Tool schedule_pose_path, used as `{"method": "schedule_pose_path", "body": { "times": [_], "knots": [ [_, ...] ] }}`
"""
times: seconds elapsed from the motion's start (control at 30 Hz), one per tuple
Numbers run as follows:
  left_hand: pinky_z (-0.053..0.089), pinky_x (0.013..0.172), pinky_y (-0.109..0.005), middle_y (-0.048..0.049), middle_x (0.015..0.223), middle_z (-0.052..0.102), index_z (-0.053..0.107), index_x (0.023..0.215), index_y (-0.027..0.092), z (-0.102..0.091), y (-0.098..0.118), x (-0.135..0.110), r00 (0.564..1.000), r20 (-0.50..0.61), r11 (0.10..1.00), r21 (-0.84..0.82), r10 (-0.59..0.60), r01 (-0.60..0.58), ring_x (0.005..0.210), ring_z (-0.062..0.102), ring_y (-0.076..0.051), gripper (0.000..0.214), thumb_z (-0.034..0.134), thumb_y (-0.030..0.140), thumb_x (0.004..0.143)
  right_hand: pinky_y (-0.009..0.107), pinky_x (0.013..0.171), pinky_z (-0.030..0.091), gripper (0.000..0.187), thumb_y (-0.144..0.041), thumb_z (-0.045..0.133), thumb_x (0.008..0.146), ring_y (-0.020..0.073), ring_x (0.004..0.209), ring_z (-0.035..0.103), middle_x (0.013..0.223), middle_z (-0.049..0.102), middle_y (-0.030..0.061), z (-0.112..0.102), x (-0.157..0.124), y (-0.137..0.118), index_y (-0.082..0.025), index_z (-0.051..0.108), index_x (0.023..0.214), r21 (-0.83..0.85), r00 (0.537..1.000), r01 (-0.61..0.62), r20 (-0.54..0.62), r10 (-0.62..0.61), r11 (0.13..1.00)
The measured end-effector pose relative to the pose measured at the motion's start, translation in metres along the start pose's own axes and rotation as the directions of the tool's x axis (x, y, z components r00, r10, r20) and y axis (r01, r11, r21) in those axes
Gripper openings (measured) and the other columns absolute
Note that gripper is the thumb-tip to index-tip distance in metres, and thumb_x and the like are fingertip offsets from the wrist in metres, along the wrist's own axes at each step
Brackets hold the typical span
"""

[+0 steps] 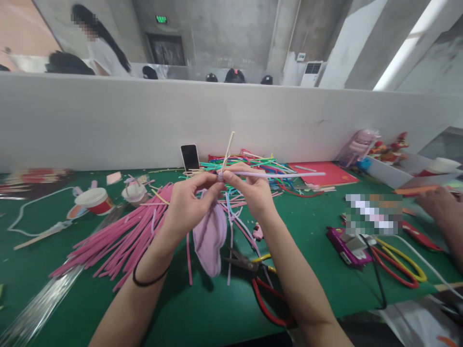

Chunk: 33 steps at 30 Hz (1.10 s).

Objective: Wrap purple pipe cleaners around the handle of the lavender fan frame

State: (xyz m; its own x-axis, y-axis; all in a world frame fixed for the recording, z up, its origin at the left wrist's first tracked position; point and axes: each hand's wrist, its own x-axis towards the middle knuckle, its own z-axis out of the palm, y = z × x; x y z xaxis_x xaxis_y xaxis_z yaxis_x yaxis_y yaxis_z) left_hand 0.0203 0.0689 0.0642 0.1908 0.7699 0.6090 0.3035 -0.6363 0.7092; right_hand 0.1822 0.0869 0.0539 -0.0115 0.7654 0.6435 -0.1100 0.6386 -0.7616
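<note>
At the middle of the view, my left hand [190, 200] is closed, its thumb and finger pinching the gathered end of a lilac pipe cleaner petal piece [210, 241] that hangs down. My right hand [249, 190] meets it there, fingers pinched on a pale lilac pipe cleaner [296, 174], whose free end sticks out to the right. Lilac turns [220, 176] wrap the gathered end between my fingertips. A thin beige stem [229, 147] points upward from that spot. Below my right wrist lie pliers [249, 262] with red and yellow handles, jaws apart.
Pink pipe cleaners [123, 236] spread at left, beside a paper cup [94, 200]. Coloured pipe cleaners [253, 164] heap behind my hands, near a phone [190, 157] and a red folder [329, 173]. At right are scissors [398, 267], cables and another person's hand [439, 205].
</note>
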Motion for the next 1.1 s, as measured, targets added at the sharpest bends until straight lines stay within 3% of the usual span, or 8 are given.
{"method": "schedule_pose_path", "body": {
  "times": [0.1, 0.2, 0.4, 0.53, 0.67, 0.83, 0.97, 1.1],
  "knots": [
    [0.052, 0.063, -0.026, -0.0011, 0.081, 0.075, 0.072, 0.087, 0.019, 0.003, 0.003, -0.002, 0.995, -0.093, 0.999, -0.006, -0.042, 0.042, 0.068, 0.071, -0.016, 0.020, 0.080, 0.036, 0.081, 0.041, 0.096, 0.052, 0.003, -0.032, 0.077, 0.084, 0.0190, 0.094, 0.069, 0.087, 0.076, -0.0010, 0.004, -0.002, -0.002, -0.031, 0.079, 0.082, -0.070, 0.999, 0.015, -0.047, -0.018, 0.997],
    [0.051, 0.062, -0.025, 0.0012, 0.066, 0.071, 0.069, 0.072, 0.019, 0.003, 0.007, -0.003, 0.994, -0.100, 0.999, 0.010, -0.050, 0.051, 0.061, 0.068, -0.014, 0.020, 0.074, 0.032, 0.086, 0.042, 0.097, 0.051, 0.003, -0.033, 0.078, 0.083, 0.0197, 0.096, 0.068, 0.089, 0.076, -0.0003, 0.005, -0.003, -0.004, -0.031, 0.079, 0.082, -0.085, 0.999, -0.007, -0.037, 0.004, 0.996],
    [0.053, 0.071, -0.028, -0.0012, 0.073, 0.075, 0.074, 0.077, 0.020, -0.010, 0.010, 0.001, 0.999, 0.044, 1.000, -0.024, -0.013, 0.014, 0.073, 0.070, -0.018, 0.019, 0.067, 0.030, 0.090, 0.041, 0.094, 0.054, 0.003, -0.034, 0.078, 0.083, 0.0194, 0.095, 0.070, 0.090, 0.078, -0.0014, 0.003, -0.003, -0.006, -0.031, 0.079, 0.083, 0.043, 0.998, -0.042, 0.054, 0.040, 0.998],
    [0.052, 0.069, -0.029, -0.0030, 0.077, 0.076, 0.074, 0.077, 0.020, -0.012, 0.008, 0.004, 0.986, 0.166, 0.999, 0.049, -0.024, 0.016, 0.075, 0.070, -0.019, 0.027, 0.062, 0.038, 0.094, 0.044, 0.097, 0.053, 0.004, -0.036, 0.078, 0.084, 0.0205, 0.096, 0.070, 0.090, 0.078, -0.0009, 0.001, -0.002, 0.000, -0.032, 0.079, 0.083, -0.104, 1.000, 0.007, 0.020, -0.005, 0.995],
    [0.053, 0.068, -0.028, -0.0015, 0.082, 0.076, 0.071, 0.091, 0.021, -0.002, 0.008, -0.001, 0.998, -0.033, 0.990, 0.127, -0.050, 0.054, 0.072, 0.071, -0.018, 0.019, 0.077, 0.037, 0.082, 0.046, 0.100, 0.049, 0.004, -0.034, 0.077, 0.085, 0.0204, 0.095, 0.068, 0.088, 0.077, -0.0013, 0.003, -0.002, 0.003, -0.033, 0.079, 0.082, -0.226, 0.995, 0.077, -0.048, -0.090, 0.971],
    [0.053, 0.070, -0.026, 0.0003, 0.075, 0.076, 0.072, 0.083, 0.020, 0.004, 0.012, -0.007, 0.990, -0.139, 0.993, 0.119, 0.007, 0.010, 0.072, 0.072, -0.016, 0.010, 0.068, 0.027, 0.090, 0.044, 0.098, 0.051, 0.008, -0.037, 0.076, 0.086, 0.0208, 0.096, 0.069, 0.090, 0.077, 0.0002, 0.007, -0.005, -0.004, -0.031, 0.079, 0.084, -0.148, 0.998, 0.051, -0.030, -0.056, 0.988],
    [0.052, 0.069, -0.026, -0.0009, 0.077, 0.076, 0.074, 0.084, 0.019, -0.006, 0.012, -0.005, 0.999, -0.040, 0.997, 0.075, 0.031, -0.028, 0.072, 0.071, -0.017, 0.016, 0.064, 0.027, 0.093, 0.044, 0.099, 0.052, 0.004, -0.035, 0.077, 0.086, 0.0209, 0.100, 0.068, 0.093, 0.076, 0.0000, 0.006, -0.006, -0.007, -0.032, 0.080, 0.087, -0.061, 0.999, 0.038, 0.003, -0.037, 0.997],
    [0.051, 0.071, -0.028, -0.0013, 0.075, 0.075, 0.072, 0.078, 0.020, -0.009, 0.010, -0.001, 0.995, 0.094, 0.993, 0.107, 0.043, -0.053, 0.073, 0.070, -0.018, 0.026, 0.057, 0.031, 0.096, 0.044, 0.098, 0.052, 0.004, -0.036, 0.077, 0.085, 0.0213, 0.099, 0.068, 0.093, 0.076, 0.0002, 0.004, -0.005, -0.005, -0.033, 0.080, 0.087, -0.117, 1.000, 0.024, 0.011, -0.023, 0.993]
  ]
}}
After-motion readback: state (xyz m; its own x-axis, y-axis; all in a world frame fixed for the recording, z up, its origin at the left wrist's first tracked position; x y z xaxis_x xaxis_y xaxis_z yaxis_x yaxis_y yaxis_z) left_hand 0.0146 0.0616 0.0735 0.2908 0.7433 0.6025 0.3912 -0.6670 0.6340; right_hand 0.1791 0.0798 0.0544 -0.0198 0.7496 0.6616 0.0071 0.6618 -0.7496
